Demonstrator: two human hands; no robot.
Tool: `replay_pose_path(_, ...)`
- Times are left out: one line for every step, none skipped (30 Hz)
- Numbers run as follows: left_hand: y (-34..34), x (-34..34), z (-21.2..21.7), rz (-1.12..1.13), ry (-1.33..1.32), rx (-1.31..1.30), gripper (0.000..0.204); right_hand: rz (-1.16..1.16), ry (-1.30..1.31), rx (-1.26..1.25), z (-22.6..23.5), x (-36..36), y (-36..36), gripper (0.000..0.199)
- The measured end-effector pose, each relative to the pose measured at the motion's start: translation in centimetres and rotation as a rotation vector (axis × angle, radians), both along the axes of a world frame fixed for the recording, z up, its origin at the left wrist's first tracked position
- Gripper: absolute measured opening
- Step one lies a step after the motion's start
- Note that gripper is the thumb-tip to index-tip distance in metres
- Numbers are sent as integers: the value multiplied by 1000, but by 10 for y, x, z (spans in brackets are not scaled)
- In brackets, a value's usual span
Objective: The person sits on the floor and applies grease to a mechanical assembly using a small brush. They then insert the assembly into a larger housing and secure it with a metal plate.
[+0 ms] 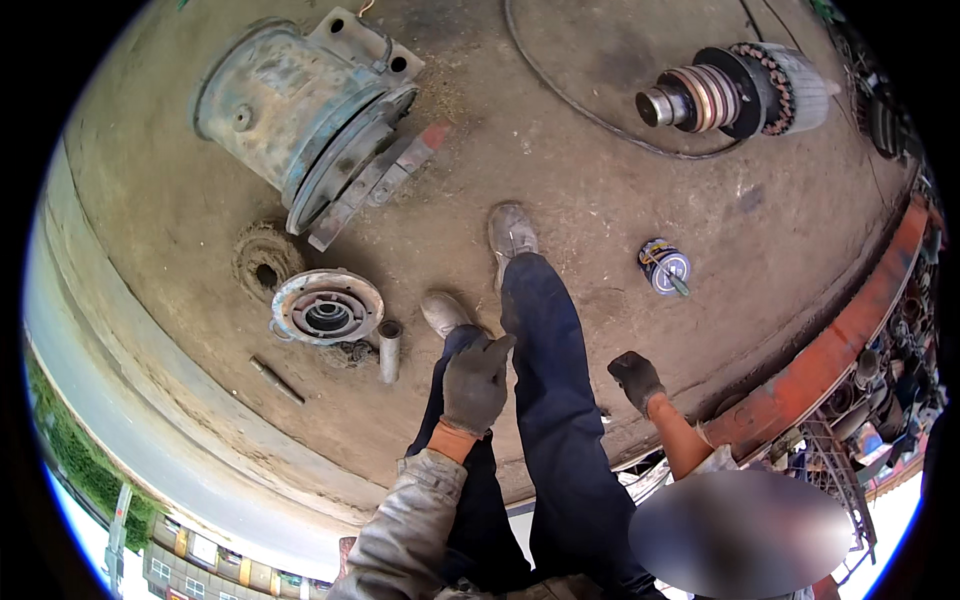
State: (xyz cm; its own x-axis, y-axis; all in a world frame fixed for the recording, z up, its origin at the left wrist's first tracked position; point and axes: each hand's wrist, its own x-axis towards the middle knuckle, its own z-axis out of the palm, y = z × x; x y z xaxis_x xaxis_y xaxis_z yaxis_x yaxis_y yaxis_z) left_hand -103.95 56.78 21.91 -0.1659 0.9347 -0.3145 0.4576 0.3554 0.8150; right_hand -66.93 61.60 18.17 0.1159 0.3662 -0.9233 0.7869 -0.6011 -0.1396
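The left hand (476,383), gloved, hangs loosely curled and empty over the person's dark trouser legs (545,400). The right hand (634,378), also gloved, is clenched on nothing. Nearest on the concrete floor (600,200) lie a round metal cover (327,307) and short pipe (389,350); a motor housing (290,105), rotor (735,90) and can (663,266) lie farther off.

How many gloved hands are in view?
2: the left hand hangs empty over the dark trouser legs; the right hand hangs empty beside them. None hidden, as far as shown.

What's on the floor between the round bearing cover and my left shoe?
In the head view, a short grey metal sleeve stands between the round bearing cover and the left shoe; the rest is bare concrete.
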Motion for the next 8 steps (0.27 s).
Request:
replay_pose_path(12, 8, 17, 9, -9, -13, 29, -110, -25, -62, 18, 37, -22, 22)
replay_pose_path(23, 16, 35, 25, -9, -23, 28, -234, -30, -108, 39, 71, -49, 22)
replay_pose_path(29, 20, 51, 12, 16, -46, 26, -329, -30, -131, 59, 99, -75, 23)
replay_pose_path(32, 20, 65, -7, 45, -58, 24, -399, -40, -154, 82, 122, -101, 23)
replay_pose_path(34, 17, 70, -11, 62, -108, 23, -391, -63, -221, 104, 136, -112, 23)
replay_pose_path(33, 16, 80, -37, 102, -121, 22, -404, -67, -255, 126, 151, -130, 23)
replay_pose_path(29, 13, 92, -81, 131, -186, 23, -299, -25, -274, 148, 164, -143, 24)
replay_pose_path(25, 9, 104, -125, 158, -252, 24, -238, -5, -284, 167, 174, -161, 23)
